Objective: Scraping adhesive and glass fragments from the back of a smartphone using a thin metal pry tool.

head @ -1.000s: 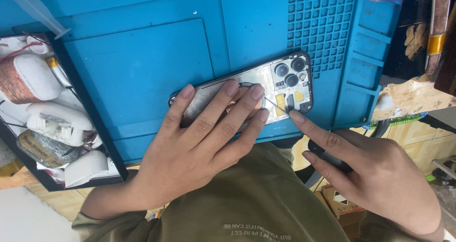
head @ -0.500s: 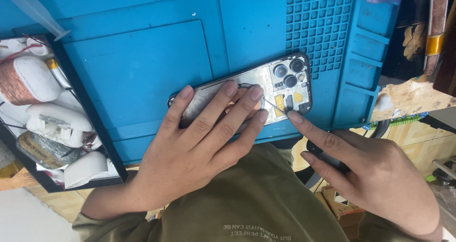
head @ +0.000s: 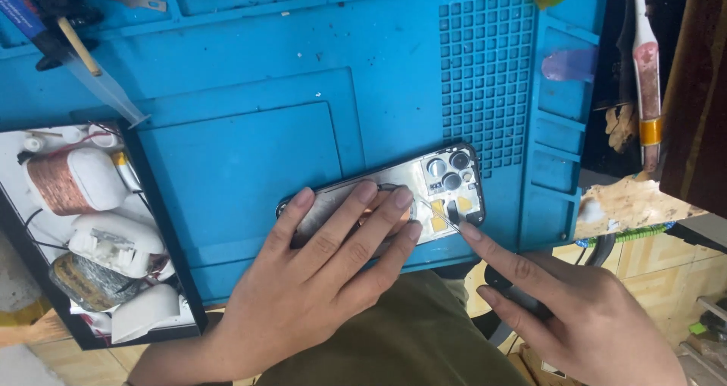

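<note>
The opened phone (head: 394, 200) (thin, stiff, likely fragile inside, best held by its edges) lies on the blue mat (head: 250, 151) near the bench's front, left hand (head: 318, 280) pressed flat on it, right hand (head: 575, 318) pinching a fine tool (head: 447, 221)

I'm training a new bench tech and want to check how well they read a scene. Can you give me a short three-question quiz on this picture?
1. True or false: the left hand lies flat on the opened phone, fingers spread across it.
2. What does the right hand bring to the phone? A) a thin pointed tool B) a roll of tape C) a cloth
3. Which end of the phone holds the round camera lenses: the one nearer the blue mat's grid of small square cells, or the one nearer the black tray?

Key: 1 true; 2 A; 3 the end nearer the grid.
</note>
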